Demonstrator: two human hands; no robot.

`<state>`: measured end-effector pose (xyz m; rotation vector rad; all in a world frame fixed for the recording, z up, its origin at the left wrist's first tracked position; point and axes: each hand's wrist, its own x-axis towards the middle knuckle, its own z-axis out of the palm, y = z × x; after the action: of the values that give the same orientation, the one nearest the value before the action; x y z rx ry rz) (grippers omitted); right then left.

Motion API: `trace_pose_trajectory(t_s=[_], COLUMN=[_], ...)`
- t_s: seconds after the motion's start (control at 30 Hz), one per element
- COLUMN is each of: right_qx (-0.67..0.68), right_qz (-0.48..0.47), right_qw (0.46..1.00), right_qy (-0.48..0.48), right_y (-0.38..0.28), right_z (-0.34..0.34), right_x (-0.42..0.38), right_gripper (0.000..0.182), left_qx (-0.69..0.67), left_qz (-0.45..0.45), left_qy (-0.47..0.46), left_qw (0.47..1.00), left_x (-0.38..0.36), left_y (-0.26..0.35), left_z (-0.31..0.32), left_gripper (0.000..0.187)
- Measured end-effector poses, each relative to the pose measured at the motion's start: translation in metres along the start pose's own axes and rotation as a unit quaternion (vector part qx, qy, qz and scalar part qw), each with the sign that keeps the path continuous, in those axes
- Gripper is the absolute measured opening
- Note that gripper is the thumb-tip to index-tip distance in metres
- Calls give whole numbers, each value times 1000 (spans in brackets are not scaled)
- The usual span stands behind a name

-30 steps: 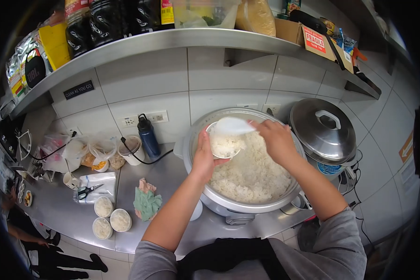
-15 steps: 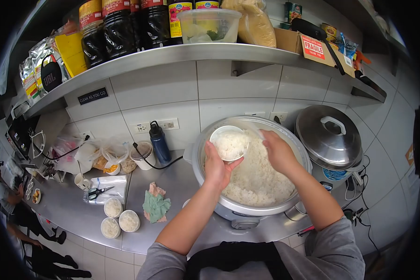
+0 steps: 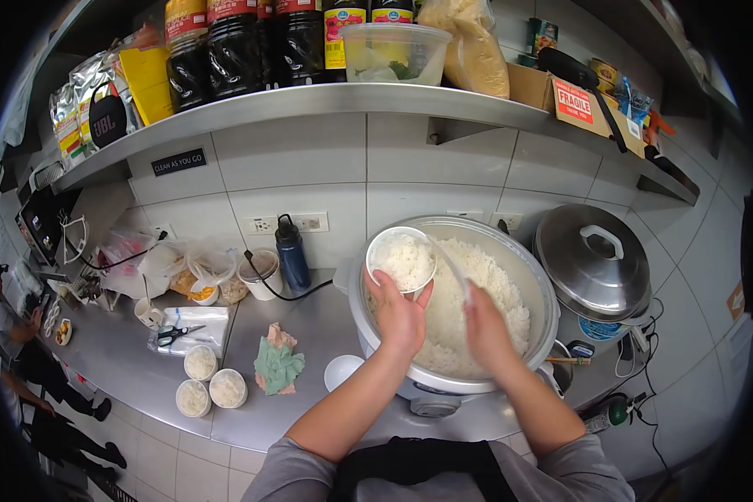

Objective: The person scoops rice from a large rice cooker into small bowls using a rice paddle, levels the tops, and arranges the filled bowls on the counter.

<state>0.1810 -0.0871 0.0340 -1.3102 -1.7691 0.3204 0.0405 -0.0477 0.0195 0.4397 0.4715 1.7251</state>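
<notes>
My left hand holds a white bowl filled with rice over the left part of a large round cooker. In my right hand is a pale paddle, its blade end slanting up to the bowl's right rim. Cooked rice lies in the cooker below both hands. An empty-looking white bowl sits on the counter by my left forearm. Further left stand several small tubs of rice, beside a green and pink cloth.
A steel lid rests right of the cooker. Behind are a blue bottle and a lidded tub. Scissors lie on plastic bags at left. A loaded shelf runs overhead. Two other people stand at far left.
My right hand has moved down and slightly left, and the paddle now shows at the bowl's rim. The bowl in my left hand has shifted slightly left. The camera view has shifted a little.
</notes>
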Motion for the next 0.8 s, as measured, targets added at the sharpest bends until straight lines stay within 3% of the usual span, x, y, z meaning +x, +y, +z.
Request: trace_pose_trajectory(t_s=[0.07,0.27,0.33,0.47,0.53,0.6,0.67,0.73,0.77,0.8], right_qx=[-96,-89,-199,-166,-159,6,58,-264,-264,-401], right_qz=[-44,-51,-74,-71,-108,19,70,70,78,88], right_qw=[994,994,971,978,969,975,974,944,942,869], right_qy=[-38,-31,-107,-108,-157,-221,-206,-186,-192,-276], right_y=[-26,-36,-30,-40,-32,-1,27,78,90,99], right_z=[12,-22,-19,-41,-34,-40,-63,-68,-62,-56], right_x=[-8,21,21,35,33,53,83,99,91,80], right_gripper=[37,31,29,27,26,25,27,29,29,31], left_qx=[49,60,91,148,144,142,131,143,157,157], left_qz=[40,-6,-16,-37,-36,-51,-16,-18,-4,-11], left_qy=[-11,-34,-37,-37,-46,-48,-71,-54,-44,-40], left_qw=[998,998,995,988,988,987,989,988,987,987], left_x=[-4,-4,-2,1,7,8,8,7,5,3], left_y=[-5,11,11,16,15,15,21,26,27,26], left_z=[3,-3,-9,-7,-10,-17,-20,-18,-17,-17], left_gripper=[63,55,58,58,58,57,56,56,56,56])
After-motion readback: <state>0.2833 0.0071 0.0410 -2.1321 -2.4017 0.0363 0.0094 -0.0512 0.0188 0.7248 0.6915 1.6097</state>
